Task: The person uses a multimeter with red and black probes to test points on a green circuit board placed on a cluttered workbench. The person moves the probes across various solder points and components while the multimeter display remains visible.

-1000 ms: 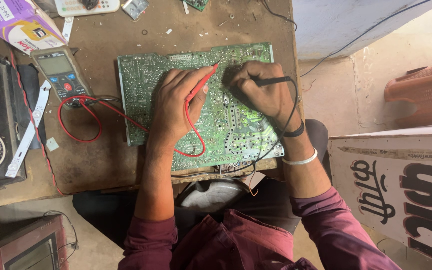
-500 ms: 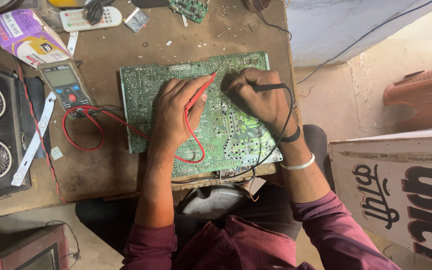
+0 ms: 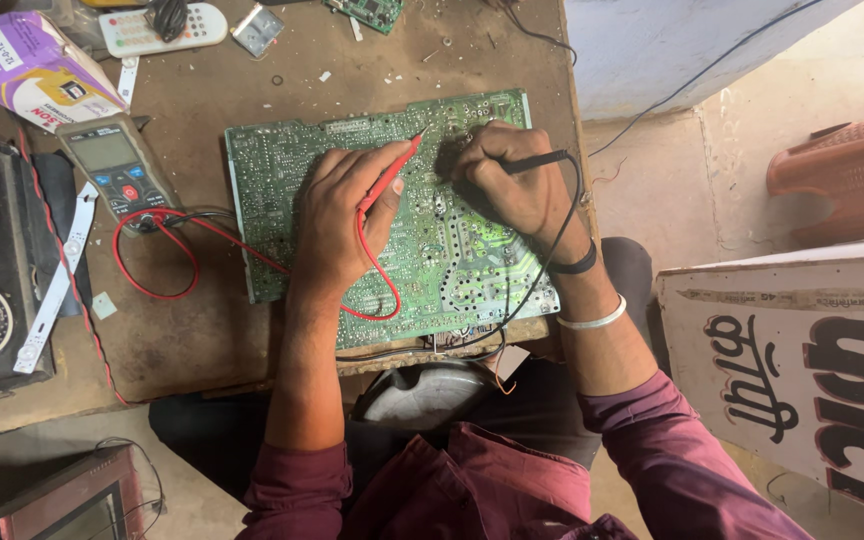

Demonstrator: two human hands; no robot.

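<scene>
Lying flat on a brown worktable [image 3: 202, 330], a green circuit board [image 3: 272, 190] is sitting solder side up at the table's right edge, directly in front of the person. The left hand [image 3: 337, 215] is resting on the board, pinching a red probe [image 3: 392, 172] whose tip is touching the board near its top edge. The right hand [image 3: 507, 190] is pinching a black probe [image 3: 532, 160], fingers curled, pressing down just beside the red tip. Red and black leads are trailing left to a grey multimeter [image 3: 117, 170] lying near the board. Farther off are lying a white remote [image 3: 167, 28] and a purple box [image 3: 27, 65].
</scene>
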